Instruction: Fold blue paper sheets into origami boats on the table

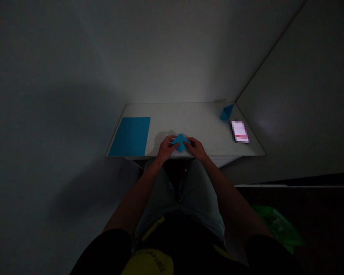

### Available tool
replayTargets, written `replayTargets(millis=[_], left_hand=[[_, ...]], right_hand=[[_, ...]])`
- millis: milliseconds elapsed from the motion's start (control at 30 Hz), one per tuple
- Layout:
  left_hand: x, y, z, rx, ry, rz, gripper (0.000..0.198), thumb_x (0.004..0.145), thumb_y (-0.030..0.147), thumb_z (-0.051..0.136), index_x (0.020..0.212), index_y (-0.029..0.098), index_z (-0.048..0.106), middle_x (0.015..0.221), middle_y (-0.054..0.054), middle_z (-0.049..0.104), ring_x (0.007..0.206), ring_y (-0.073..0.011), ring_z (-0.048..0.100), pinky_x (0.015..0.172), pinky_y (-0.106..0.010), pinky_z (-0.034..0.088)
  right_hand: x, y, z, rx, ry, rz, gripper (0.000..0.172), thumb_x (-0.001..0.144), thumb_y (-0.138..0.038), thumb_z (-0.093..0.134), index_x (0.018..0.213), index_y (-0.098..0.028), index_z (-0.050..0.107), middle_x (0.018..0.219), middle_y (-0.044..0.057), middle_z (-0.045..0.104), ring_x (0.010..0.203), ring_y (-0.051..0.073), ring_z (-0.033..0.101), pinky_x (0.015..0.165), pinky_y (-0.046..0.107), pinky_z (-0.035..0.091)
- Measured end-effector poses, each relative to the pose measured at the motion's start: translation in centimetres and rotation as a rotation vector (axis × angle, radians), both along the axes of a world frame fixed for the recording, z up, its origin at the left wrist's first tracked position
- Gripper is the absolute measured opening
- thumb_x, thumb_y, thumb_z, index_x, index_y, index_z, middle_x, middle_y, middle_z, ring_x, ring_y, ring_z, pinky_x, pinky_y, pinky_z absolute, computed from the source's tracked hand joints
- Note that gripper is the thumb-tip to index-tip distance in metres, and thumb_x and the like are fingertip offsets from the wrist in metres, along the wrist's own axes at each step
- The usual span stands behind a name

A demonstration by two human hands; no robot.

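Note:
A small blue folded paper point(181, 142), diamond-shaped from above, is held between my two hands over the front edge of the white table. My left hand point(166, 148) pinches its left corner, thumb on the near face and fingers behind. On the opposite corner, my right hand point(197, 148) grips in the same way. Flat at the table's left end lies a sheet of blue paper point(131, 136). A finished-looking folded blue paper boat point(226, 112) stands at the back right corner.
The narrow white table point(174, 114) meets a pale wall behind it and another wall at right. A phone point(239, 131) with a lit, blurred screen lies near the right end. Below right, on the dark floor, is a green translucent container or bag point(279, 225).

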State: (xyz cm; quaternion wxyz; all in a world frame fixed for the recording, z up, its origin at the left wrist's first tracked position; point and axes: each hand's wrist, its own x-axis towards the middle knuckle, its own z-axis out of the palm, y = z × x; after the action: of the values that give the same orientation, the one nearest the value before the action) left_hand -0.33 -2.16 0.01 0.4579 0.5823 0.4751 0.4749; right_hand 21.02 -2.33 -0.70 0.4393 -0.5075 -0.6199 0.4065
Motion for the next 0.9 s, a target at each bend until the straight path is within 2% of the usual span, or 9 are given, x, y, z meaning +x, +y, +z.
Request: replayTargets(millis=[67,133,367,467,567,700,800,900], left_hand=[[0.0,0.2,-0.2,-0.022,0.010,-0.030,0.038,0.087,0.053,0.077,0.106,0.019,0.075,0.103,-0.007,0.079,0.090,-0.0195,0.075,0.087,-0.034,0.063],[0.0,0.3,-0.3,-0.043,0.003,-0.019,0.040,0.089,0.057,0.073,0.098,0.019,0.077,0.099,-0.007,0.079,0.091,-0.0214,0.076,0.087,-0.036,0.063],[0.4,0.6,-0.1,-0.088,-0.187,0.036,0.052,0.081,0.067,0.078,0.094,0.017,0.078,0.093,-0.007,0.079,0.088,-0.0224,0.075,0.082,-0.038,0.066],[0.4,0.7,-0.1,-0.099,-0.270,0.096,0.056,0.076,0.071,0.082,0.092,0.017,0.074,0.091,-0.006,0.076,0.084,-0.0206,0.074,0.079,-0.037,0.067],[0.4,0.8,-0.3,-0.103,-0.320,0.151,0.060,0.074,0.073,0.083,0.087,0.018,0.065,0.086,-0.003,0.071,0.078,-0.0178,0.073,0.074,-0.036,0.069],[0.5,0.9,-0.4,-0.120,-0.364,0.173,0.064,0.078,0.079,0.076,0.088,0.022,0.051,0.085,-0.001,0.067,0.078,-0.0199,0.078,0.066,-0.032,0.067],[0.7,0.8,-0.3,-0.132,-0.362,0.161,0.062,0.084,0.079,0.072,0.094,0.022,0.048,0.089,-0.002,0.069,0.078,-0.0210,0.080,0.066,-0.031,0.065],[0.7,0.7,-0.2,-0.142,-0.334,0.137,0.060,0.081,0.072,0.078,0.100,0.021,0.052,0.093,-0.003,0.073,0.080,-0.0215,0.081,0.068,-0.031,0.064]], right_hand=[[0.0,0.0,0.2,-0.005,-0.012,-0.007,0.050,0.089,-0.071,0.066,0.100,-0.023,0.072,0.087,0.003,0.071,0.074,0.019,0.060,0.073,0.034,0.052],[0.0,-0.1,0.4,-0.002,-0.007,-0.026,0.053,0.088,-0.075,0.065,0.095,-0.023,0.072,0.081,0.002,0.068,0.071,0.019,0.058,0.069,0.033,0.050],[0.1,-0.1,1.1,0.013,0.111,-0.105,0.060,0.082,-0.083,0.068,0.088,-0.024,0.069,0.071,-0.001,0.061,0.063,0.016,0.054,0.060,0.030,0.046],[0.3,-0.1,1.2,0.003,0.175,-0.137,0.057,0.083,-0.081,0.070,0.089,-0.025,0.066,0.070,-0.003,0.060,0.060,0.015,0.053,0.057,0.029,0.044],[0.5,0.0,1.3,0.016,0.250,-0.189,0.055,0.085,-0.080,0.068,0.092,-0.026,0.061,0.074,-0.003,0.062,0.057,0.014,0.055,0.057,0.029,0.048],[0.6,0.0,1.1,0.012,0.305,-0.227,0.053,0.090,-0.079,0.064,0.101,-0.028,0.054,0.067,-0.006,0.060,0.054,0.016,0.059,0.057,0.030,0.050],[0.7,0.1,0.9,-0.017,0.309,-0.234,0.054,0.090,-0.079,0.062,0.108,-0.029,0.051,0.062,-0.008,0.059,0.051,0.016,0.059,0.056,0.029,0.049],[0.6,0.1,0.9,-0.022,0.325,-0.213,0.056,0.086,-0.077,0.067,0.107,-0.030,0.048,0.061,-0.010,0.058,0.052,0.015,0.058,0.057,0.028,0.050]])
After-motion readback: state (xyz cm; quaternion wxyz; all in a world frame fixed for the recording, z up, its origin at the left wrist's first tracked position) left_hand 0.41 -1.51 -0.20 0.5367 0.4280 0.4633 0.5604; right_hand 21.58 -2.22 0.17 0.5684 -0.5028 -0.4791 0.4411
